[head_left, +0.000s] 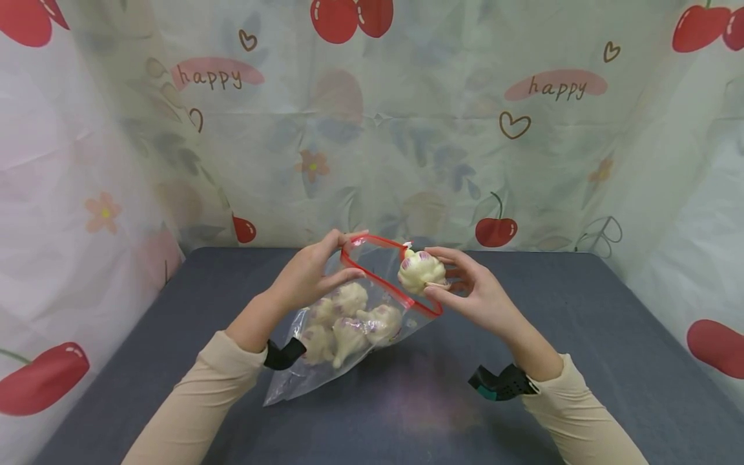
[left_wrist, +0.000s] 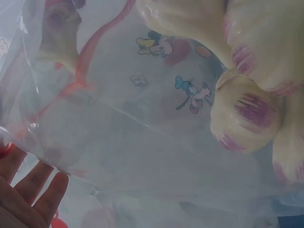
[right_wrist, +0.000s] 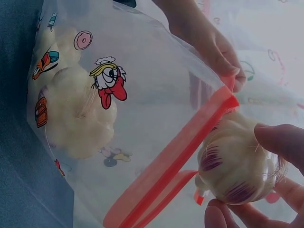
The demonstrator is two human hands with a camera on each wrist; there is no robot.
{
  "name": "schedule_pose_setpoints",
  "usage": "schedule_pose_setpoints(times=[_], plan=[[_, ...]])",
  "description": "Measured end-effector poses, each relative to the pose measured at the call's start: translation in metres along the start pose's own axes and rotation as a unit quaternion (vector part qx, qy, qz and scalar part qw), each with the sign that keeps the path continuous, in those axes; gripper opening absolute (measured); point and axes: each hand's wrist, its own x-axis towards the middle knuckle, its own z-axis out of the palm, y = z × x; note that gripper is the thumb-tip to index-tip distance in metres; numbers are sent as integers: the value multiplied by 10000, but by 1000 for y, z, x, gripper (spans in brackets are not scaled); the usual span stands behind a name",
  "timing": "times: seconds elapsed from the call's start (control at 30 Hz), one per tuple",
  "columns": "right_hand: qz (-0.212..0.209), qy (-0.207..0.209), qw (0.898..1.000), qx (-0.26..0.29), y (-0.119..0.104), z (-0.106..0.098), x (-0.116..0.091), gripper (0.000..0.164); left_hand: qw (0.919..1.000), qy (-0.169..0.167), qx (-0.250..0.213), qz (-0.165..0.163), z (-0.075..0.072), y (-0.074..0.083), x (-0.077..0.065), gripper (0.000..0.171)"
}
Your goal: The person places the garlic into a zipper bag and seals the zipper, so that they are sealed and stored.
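Note:
A clear zip bag (head_left: 363, 361) with a red zip edge and printed cartoon figures stands tilted on the table, its mouth spread apart. Several white and purple garlic bulbs (head_left: 349, 336) lie in its lower part; in the left wrist view more garlic bulbs (left_wrist: 247, 111) show through the plastic. My left hand (head_left: 308, 271) pinches the bag's red edge at the upper left. Between the thumb and fingers of my right hand (head_left: 473, 290) is a single garlic bulb (right_wrist: 237, 159), held at the right side of the bag's mouth, its stem end toward the opening.
The bag is on a dark grey table (head_left: 558, 303). A printed curtain (head_left: 378, 148) with cherries and hearts rises behind the table and along both sides. A black wrist strap (head_left: 285, 354) sits on the left wrist, and a black camera mount (head_left: 502, 382) on the right.

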Motion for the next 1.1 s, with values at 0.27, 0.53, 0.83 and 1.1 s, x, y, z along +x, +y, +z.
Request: schedule_pose_setpoints(times=[0.27, 0.53, 0.83, 1.1], plan=[[-181, 82, 9996, -217, -5, 5, -1, 53, 10000, 28, 37, -80, 2, 0, 0, 39], [-610, 256, 9961, -577, -13, 12, 0, 54, 9999, -22, 0, -158, 0, 2, 0, 39], [-830, 196, 9943, -639, -19, 13, -1, 53, 9998, -54, -58, -162, 1, 2, 0, 39], [-551, -345, 9975, -266, -14, 14, 7, 53, 9998, -99, -24, -178, 3, 3, 1, 39]])
